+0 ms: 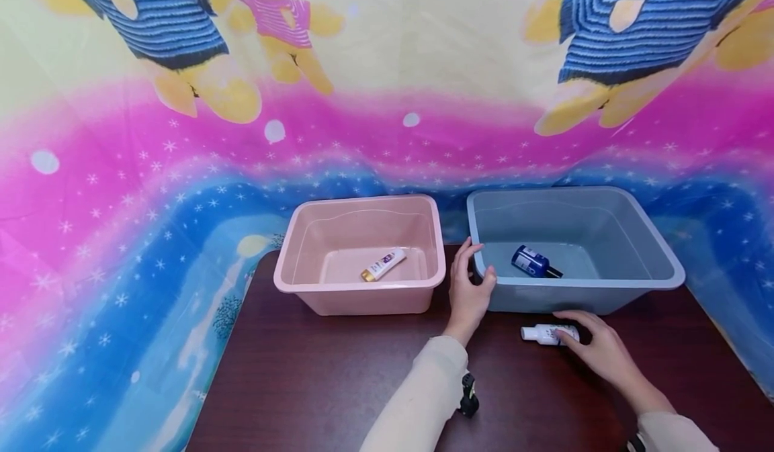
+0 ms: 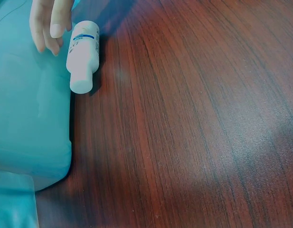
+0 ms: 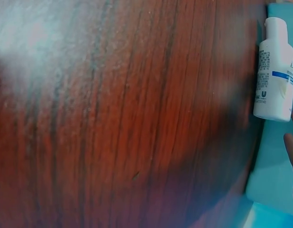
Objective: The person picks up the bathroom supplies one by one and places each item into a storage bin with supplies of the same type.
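Note:
My left hand (image 1: 470,297) is at the left side of the blue-grey plastic bin (image 1: 629,283), thumb and fingers spread apart with the fingertips right at its rim. In front of that bin, a small white bottle (image 1: 544,334) lies on its side on the table, its cap pointing left. My right hand (image 1: 605,351) is around the bottle's base end, with thumb and forefinger apart. In the right wrist view the fingertips (image 3: 291,145) show just below the base of the bottle (image 3: 274,80). The left wrist view has the right hand's fingers (image 2: 49,23) beside the bottle, between it and the bin.
A dark blue bottle (image 1: 532,262) with a black top lies inside the blue-grey bin. To the left stands a pink bin (image 1: 363,297) holding a white tube (image 1: 385,264) with a gold cap. Both bins stand on a dark wood table (image 1: 314,385) against a patterned cloth (image 1: 375,136).

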Available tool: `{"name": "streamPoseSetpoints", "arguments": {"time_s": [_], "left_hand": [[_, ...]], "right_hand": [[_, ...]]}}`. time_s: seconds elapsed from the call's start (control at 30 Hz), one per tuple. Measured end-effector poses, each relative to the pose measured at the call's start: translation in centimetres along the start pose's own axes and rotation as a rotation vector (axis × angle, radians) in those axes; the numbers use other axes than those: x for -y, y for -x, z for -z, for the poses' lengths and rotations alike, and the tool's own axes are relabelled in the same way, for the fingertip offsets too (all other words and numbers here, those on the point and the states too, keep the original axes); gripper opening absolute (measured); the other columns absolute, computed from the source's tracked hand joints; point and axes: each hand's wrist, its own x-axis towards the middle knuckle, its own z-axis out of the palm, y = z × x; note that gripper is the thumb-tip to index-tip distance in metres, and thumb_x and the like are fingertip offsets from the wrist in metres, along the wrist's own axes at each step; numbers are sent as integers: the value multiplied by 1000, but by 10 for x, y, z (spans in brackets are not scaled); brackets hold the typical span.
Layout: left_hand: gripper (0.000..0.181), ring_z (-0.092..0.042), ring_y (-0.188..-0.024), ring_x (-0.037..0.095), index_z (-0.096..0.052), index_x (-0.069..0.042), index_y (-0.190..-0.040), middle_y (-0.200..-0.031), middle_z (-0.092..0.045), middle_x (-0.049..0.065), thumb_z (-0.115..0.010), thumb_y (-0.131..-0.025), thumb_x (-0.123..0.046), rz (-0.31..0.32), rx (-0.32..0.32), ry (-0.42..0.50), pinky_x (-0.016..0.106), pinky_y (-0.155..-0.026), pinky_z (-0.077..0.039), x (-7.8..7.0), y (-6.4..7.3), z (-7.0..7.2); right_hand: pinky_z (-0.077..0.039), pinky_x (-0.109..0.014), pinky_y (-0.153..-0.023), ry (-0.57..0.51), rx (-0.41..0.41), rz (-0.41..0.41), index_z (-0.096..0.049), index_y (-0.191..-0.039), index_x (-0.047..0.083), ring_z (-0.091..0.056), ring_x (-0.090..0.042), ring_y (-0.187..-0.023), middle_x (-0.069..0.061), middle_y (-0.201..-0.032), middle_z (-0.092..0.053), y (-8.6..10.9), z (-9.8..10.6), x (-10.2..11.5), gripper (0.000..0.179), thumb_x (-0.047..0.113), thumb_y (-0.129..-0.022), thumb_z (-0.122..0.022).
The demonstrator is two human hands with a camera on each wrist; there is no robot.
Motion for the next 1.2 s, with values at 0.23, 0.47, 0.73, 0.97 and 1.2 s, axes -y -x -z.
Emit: {"name": "streamPoseSetpoints", "arguments": {"time_s": [0.23, 0.47, 0.73, 0.97, 1.2], "left_hand": [[47, -32, -129, 6, -45, -42, -128, -145, -29, -19, -61, -87, -24, -4, -3, 0, 43, -93, -42, 1, 0, 0], [47, -33, -128, 5, -44, -45, -127, -145, -30, -20, -61, -87, -25, 13, -6, -7, 39, -93, -42, 0, 1, -1], [48, -32, -128, 4, -44, -45, -127, -145, -30, -19, -61, -87, -24, 10, -8, -1, 40, -93, -42, 1, 0, -2], [49, -32, -128, 4, -44, -46, -126, -144, -29, -22, -61, -87, -22, 20, -4, 10, 42, -94, -41, 2, 1, -3], [48, -33, -128, 5, -44, -45, -127, -145, -29, -20, -61, -87, -23, 11, -9, -1, 42, -93, -42, 1, 1, -2]], "right_hand": [[-32, -12, -78, 16, 52, -32, -66, -111, 17, -50, -12, -97, -3, -107, -62, -2, -3, 0, 34, 28, -80, -73], [-31, -12, -79, -4, 72, -39, -66, -111, 16, -51, -15, -99, -4, -108, -63, -3, -5, 2, 35, 27, -79, -74], [-36, -19, -77, -7, 104, -43, -66, -112, 17, -52, -16, -98, -6, -109, -63, -2, -9, 0, 36, 30, -79, -73], [-41, -26, -71, 7, 165, -74, -66, -112, 18, -52, -16, -89, -6, -108, -62, -1, -13, -4, 39, 36, -78, -74], [-39, -23, -68, 3, 153, -49, -67, -108, 16, -51, -8, -84, -4, -103, -63, 1, -16, -4, 37, 29, -75, -77]]}}
